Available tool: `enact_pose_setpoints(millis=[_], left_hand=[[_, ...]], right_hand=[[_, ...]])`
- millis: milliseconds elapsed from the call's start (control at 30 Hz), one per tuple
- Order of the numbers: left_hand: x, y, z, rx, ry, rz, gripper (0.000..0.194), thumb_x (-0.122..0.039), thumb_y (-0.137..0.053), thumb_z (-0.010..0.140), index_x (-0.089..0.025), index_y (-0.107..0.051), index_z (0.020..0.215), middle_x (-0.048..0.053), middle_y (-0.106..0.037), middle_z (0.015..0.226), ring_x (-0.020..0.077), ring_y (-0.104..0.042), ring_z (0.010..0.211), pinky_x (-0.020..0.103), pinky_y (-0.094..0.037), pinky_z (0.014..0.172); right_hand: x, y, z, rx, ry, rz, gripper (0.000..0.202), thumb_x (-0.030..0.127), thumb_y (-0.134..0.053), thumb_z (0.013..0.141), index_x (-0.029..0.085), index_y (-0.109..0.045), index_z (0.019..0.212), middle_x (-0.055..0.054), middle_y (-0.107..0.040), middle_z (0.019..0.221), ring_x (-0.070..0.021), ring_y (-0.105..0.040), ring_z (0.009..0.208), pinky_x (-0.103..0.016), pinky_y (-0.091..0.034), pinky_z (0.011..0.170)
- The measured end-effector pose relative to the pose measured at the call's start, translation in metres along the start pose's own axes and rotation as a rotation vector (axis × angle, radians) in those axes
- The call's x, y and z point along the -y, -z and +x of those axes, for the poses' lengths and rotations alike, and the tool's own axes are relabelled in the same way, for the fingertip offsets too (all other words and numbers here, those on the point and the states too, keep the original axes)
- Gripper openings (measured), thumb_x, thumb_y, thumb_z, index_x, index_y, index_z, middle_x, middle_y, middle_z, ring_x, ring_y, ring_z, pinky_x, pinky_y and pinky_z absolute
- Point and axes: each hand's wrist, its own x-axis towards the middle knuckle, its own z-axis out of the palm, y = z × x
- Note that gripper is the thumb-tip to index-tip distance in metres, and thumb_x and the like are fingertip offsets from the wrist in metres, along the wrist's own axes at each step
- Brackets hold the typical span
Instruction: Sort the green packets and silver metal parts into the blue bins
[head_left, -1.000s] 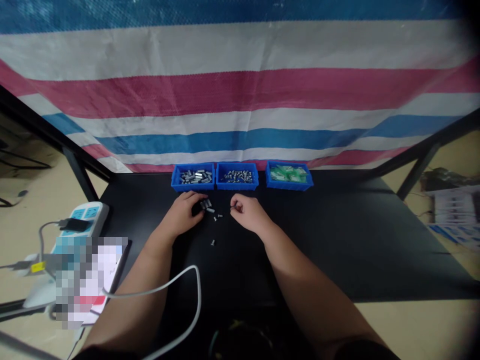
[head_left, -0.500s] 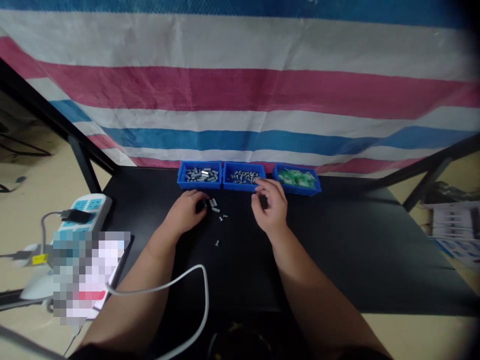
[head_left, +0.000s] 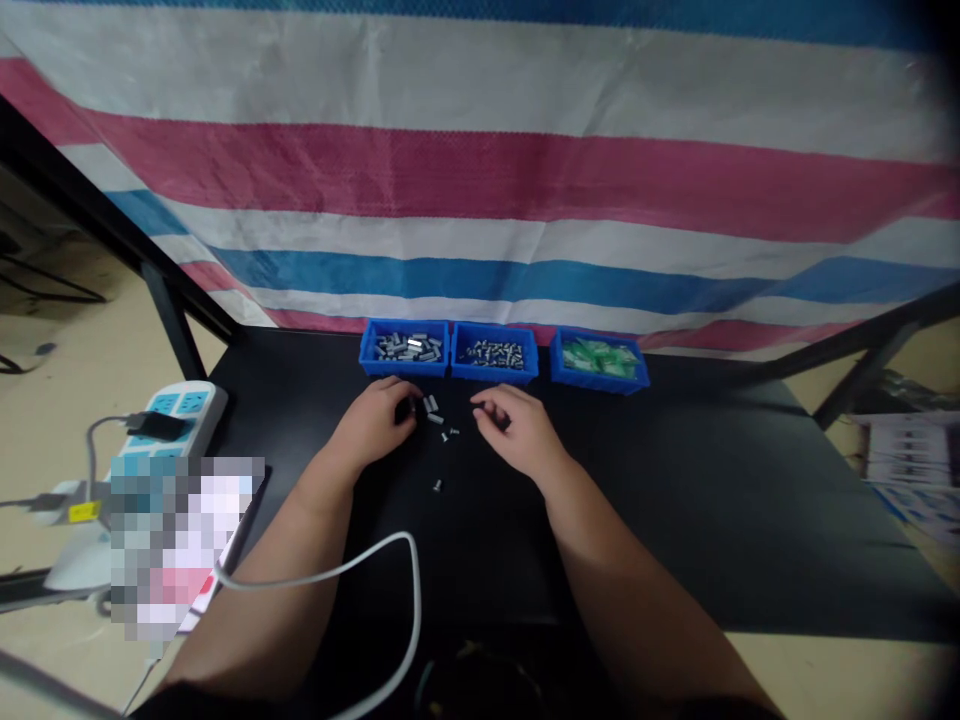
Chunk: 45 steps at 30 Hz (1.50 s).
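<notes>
My left hand (head_left: 377,425) rests on the black table with its fingers curled. A small glint shows between its thumb and fingertips, too small to make out. Just right of it lie small grey metal cylinders (head_left: 434,418). Small screws (head_left: 445,437) are scattered close by, and a single screw (head_left: 438,485) sits nearer to me. My right hand (head_left: 519,432) hovers to the right of these parts, fingers bent and thumb apart, with nothing visible in it. Behind the hands stand a blue bin of metal cylinders (head_left: 405,370) and a blue bin of screws (head_left: 495,375).
A third blue bin (head_left: 600,382) with green-and-clear small packets stands at the back right. On the left are a power strip (head_left: 196,405) and a partly blurred tablet-like device (head_left: 232,500). A white cable (head_left: 416,590) loops over my left forearm. A striped sheet (head_left: 480,180) hangs behind.
My right hand has moved left and toward me, away from the front of the screw bin. My left hand stays almost where it was. The view has shifted slightly.
</notes>
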Motion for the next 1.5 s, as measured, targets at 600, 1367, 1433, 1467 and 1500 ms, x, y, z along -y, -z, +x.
enact_pose_setpoints(millis=[600,1367,1433,1467,1500], left_hand=[[0.010,-0.004,0.000,-0.162,0.246,-0.121,0.021,-0.034,-0.059,0.091,-0.020,-0.074,0.097,0.006,-0.067,0.096,0.0210,-0.066,0.084,0.038,-0.054,0.082],[0.007,-0.007,0.009,-0.656,-0.056,-0.037,0.024,-0.014,-0.065,0.089,-0.022,-0.075,0.110,0.009,-0.070,0.127,0.0247,-0.067,0.120,0.044,-0.050,0.110],[0.004,-0.004,0.007,-0.656,-0.057,-0.042,0.019,-0.014,-0.064,0.089,-0.021,-0.075,0.103,0.007,-0.074,0.113,0.0234,-0.070,0.110,0.043,-0.053,0.104],[0.001,-0.003,0.006,-0.647,-0.062,-0.053,0.016,-0.014,-0.064,0.089,-0.021,-0.074,0.100,0.006,-0.074,0.105,0.0224,-0.070,0.103,0.041,-0.054,0.100],[-0.001,-0.002,0.005,-0.623,-0.074,-0.072,0.014,-0.014,-0.063,0.089,-0.020,-0.073,0.097,0.005,-0.073,0.099,0.0211,-0.070,0.097,0.039,-0.055,0.094]], right_hand=[[0.004,-0.027,-0.001,0.240,-0.099,-0.139,0.006,0.015,-0.066,0.085,0.021,-0.066,0.084,0.002,-0.065,0.071,-0.0120,-0.057,0.066,-0.025,-0.034,0.063],[-0.011,-0.023,-0.002,0.112,-0.123,-0.008,0.016,0.014,-0.067,0.083,0.021,-0.073,0.096,-0.001,-0.069,0.087,-0.0117,-0.058,0.069,-0.025,-0.045,0.069],[-0.011,-0.022,-0.002,0.117,-0.130,-0.017,0.017,0.013,-0.067,0.083,0.021,-0.073,0.097,-0.001,-0.069,0.087,-0.0119,-0.059,0.069,-0.025,-0.045,0.069],[-0.010,-0.021,-0.001,0.121,-0.132,-0.019,0.017,0.013,-0.068,0.082,0.021,-0.073,0.097,-0.001,-0.069,0.087,-0.0119,-0.059,0.070,-0.025,-0.045,0.069],[-0.010,-0.021,-0.001,0.124,-0.132,-0.019,0.017,0.014,-0.068,0.083,0.021,-0.073,0.098,-0.001,-0.069,0.087,-0.0119,-0.059,0.070,-0.025,-0.045,0.068]])
